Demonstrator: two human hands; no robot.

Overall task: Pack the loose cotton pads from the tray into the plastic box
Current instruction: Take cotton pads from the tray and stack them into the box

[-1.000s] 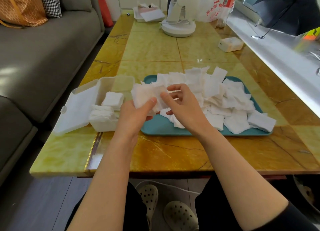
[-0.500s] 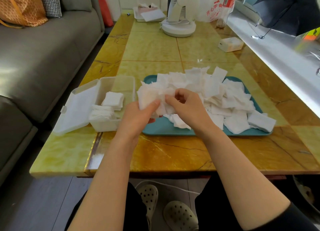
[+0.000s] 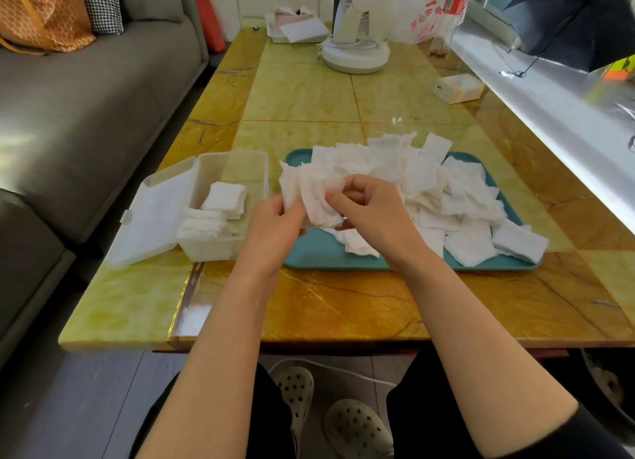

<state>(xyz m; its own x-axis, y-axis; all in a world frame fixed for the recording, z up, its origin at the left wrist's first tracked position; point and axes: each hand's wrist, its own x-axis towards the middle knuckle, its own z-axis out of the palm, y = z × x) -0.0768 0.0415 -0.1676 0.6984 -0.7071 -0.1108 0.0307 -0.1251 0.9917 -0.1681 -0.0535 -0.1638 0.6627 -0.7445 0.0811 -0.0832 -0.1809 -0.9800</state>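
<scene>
A teal tray (image 3: 319, 252) on the yellow table holds a heap of loose white cotton pads (image 3: 446, 197). To its left stands a clear plastic box (image 3: 233, 173) with its lid (image 3: 154, 214) folded open; two small stacks of pads (image 3: 223, 200) lie inside. My left hand (image 3: 275, 231) grips a bunch of pads (image 3: 309, 194) above the tray's left edge. My right hand (image 3: 371, 211) pinches the same bunch from the right, fingers curled.
A white fan base (image 3: 355, 58), a plastic bag (image 3: 429, 11) and a small white box (image 3: 458, 88) stand at the far end. A grey sofa (image 3: 86, 97) runs along the left. A metal ledge (image 3: 549, 108) borders the right side.
Both hands have drawn the bunch of pads closer together and slightly up, right fingers curling in tighter on it. The tray and box have not moved.
</scene>
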